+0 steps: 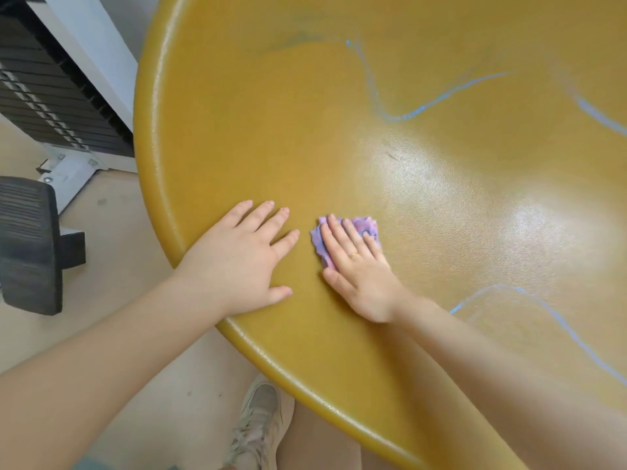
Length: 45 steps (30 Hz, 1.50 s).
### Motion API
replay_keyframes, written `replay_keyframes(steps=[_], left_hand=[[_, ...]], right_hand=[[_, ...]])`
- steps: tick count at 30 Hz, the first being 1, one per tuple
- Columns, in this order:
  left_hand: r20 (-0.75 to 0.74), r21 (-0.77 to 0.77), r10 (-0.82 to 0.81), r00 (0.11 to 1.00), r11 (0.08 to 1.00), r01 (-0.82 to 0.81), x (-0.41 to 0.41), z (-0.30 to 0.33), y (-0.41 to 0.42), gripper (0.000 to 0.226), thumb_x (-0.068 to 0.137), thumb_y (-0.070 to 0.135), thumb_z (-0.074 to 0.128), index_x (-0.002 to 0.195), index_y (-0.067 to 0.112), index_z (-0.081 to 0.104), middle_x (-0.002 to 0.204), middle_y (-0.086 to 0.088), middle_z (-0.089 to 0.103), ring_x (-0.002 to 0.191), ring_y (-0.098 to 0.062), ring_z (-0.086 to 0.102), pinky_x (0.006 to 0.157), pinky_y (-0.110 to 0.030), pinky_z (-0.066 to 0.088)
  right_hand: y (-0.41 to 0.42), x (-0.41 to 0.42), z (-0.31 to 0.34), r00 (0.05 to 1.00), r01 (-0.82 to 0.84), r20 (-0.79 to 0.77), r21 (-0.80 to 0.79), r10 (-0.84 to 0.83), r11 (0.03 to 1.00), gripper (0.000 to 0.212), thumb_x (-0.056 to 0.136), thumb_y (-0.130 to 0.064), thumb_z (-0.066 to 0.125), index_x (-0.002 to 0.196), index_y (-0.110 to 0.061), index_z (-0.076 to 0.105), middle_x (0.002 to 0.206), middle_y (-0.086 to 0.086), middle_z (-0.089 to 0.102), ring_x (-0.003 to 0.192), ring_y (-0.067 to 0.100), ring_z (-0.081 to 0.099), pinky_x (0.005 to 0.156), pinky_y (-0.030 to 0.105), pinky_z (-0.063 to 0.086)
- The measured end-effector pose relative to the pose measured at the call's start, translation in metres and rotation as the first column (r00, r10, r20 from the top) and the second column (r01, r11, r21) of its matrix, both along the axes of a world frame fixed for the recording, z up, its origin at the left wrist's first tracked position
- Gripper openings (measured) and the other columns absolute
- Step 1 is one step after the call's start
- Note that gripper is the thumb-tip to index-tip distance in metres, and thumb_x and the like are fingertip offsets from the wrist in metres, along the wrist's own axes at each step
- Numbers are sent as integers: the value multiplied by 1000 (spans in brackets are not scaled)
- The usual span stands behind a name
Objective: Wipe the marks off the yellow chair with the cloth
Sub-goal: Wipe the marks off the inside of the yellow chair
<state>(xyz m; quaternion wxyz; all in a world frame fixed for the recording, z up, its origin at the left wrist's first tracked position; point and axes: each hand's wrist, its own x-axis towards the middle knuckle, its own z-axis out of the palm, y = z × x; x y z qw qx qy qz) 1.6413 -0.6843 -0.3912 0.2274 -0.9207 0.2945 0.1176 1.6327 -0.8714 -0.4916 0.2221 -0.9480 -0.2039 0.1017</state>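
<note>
The yellow chair fills most of the view, its curved seat seen from above. Blue marks cross it: one wavy line at the upper middle, another at the right edge, a third at the lower right, and a faint smear near the top. My left hand lies flat with fingers spread on the seat's near rim, holding nothing. My right hand presses flat on a small crumpled purple cloth just beside it, away from the blue lines.
A black chair part stands on the beige floor at the left. Behind it is a white frame with black slats. My shoe shows below the seat's rim.
</note>
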Motion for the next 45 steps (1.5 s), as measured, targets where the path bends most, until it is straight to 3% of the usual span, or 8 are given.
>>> replay_keyframes(steps=[4, 8, 16, 20, 30, 35, 39, 45], left_hand=[[-79, 70, -4, 997, 997, 10, 5, -1, -13, 107, 73, 78, 36, 148, 12, -2, 157, -6, -10, 145, -19, -8, 117, -37, -5], [-118, 93, -55, 991, 993, 66, 17, -8, -24, 132, 54, 89, 40, 146, 5, -6, 157, -8, -13, 145, -19, -10, 117, -37, -5], [-146, 99, -32, 989, 994, 46, 22, -18, -29, 127, 56, 89, 36, 147, 14, -10, 156, -8, -18, 145, -20, -14, 117, -37, -8], [-150, 101, -20, 989, 994, 36, 22, -16, -32, 127, 56, 89, 38, 147, 13, -9, 155, -8, -19, 145, -20, -13, 117, -37, -8], [-143, 46, -11, 990, 999, 18, 19, -16, -32, 128, 55, 88, 42, 147, 12, -5, 156, -8, -16, 145, -20, -11, 117, -37, -7], [-142, 49, -9, 990, 999, 16, 20, -17, -33, 129, 55, 87, 43, 147, 11, -4, 156, -9, -15, 145, -21, -10, 117, -37, -6], [-142, 63, -6, 990, 998, 16, 21, -20, -33, 130, 55, 88, 43, 147, 11, -6, 156, -9, -17, 145, -21, -11, 117, -38, -6], [-178, 124, 28, 984, 992, -6, 21, -20, -35, 128, 57, 87, 39, 145, 11, -14, 154, -9, -25, 143, -20, -19, 116, -38, -11]], right_hand=[[3, -65, 8, 984, -153, -89, 36, 155, 988, 66, 79, -61, -7, 133, -29, -28, 146, -20, -26, 134, 1, -29, 109, 23, -21], [-9, -48, 0, 985, -175, 11, 61, 175, 983, 67, 85, -57, -3, 144, -27, -6, 149, -19, -11, 139, 3, -11, 111, 24, -13], [-35, 86, -10, 955, 271, 149, -82, -257, 959, 57, 97, -43, 18, 147, -26, -5, 157, -8, -6, 144, 15, -5, 114, 37, -3], [-37, 102, -6, 933, 341, 149, -70, -329, 937, 58, 99, -37, 25, 147, -25, -6, 157, -6, -9, 143, 16, -8, 114, 38, -6], [-22, -55, 0, 995, -95, -37, 3, 95, 996, 66, 84, -59, -3, 142, -28, -11, 150, -16, -14, 139, 5, -17, 111, 25, -16], [-22, -58, 0, 992, -109, -64, 14, 109, 994, 64, 84, -57, -2, 142, -31, -9, 149, -21, -12, 139, 0, -15, 111, 22, -16], [-28, -9, -13, 998, 3, 59, -64, 0, 998, 65, 85, -56, 1, 145, -30, -5, 150, -18, -10, 142, 9, -7, 111, 27, -9], [-40, 73, -18, 903, 417, 147, -68, -404, 907, 57, 96, -44, 18, 147, -27, 0, 157, -8, -3, 144, 15, -3, 114, 36, -2]])
